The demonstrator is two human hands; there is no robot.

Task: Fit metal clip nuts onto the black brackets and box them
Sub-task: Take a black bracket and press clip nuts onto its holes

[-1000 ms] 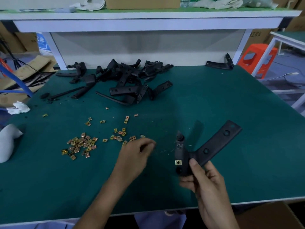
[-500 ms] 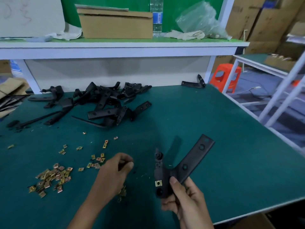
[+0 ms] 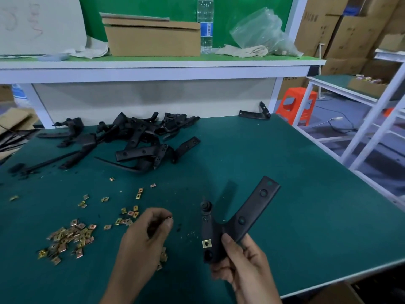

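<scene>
Since second ago, your left hand (image 3: 144, 235) up off loose clip nuts (image 3: 68, 238), now beside black bracket (image 3: 252, 211). Left fingers curled tip to tip; cannot tell if they pinch a nut. Your right hand (image 3: 245, 266) grips black bracket at bend, above counter (image 3: 306, 216) near front edge. Fitted clip nut (image 3: 206, 243) on bracket's short arm. Bracket pile (image 3: 140, 141) at far side.

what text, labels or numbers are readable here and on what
No text reads clearly.
Water bottle: blue label with barcode, print too small.
Stacked cartons: dark print, blurred.
White board: faint red scribbles, illegible.
Black bracket: no marking seen.
</scene>
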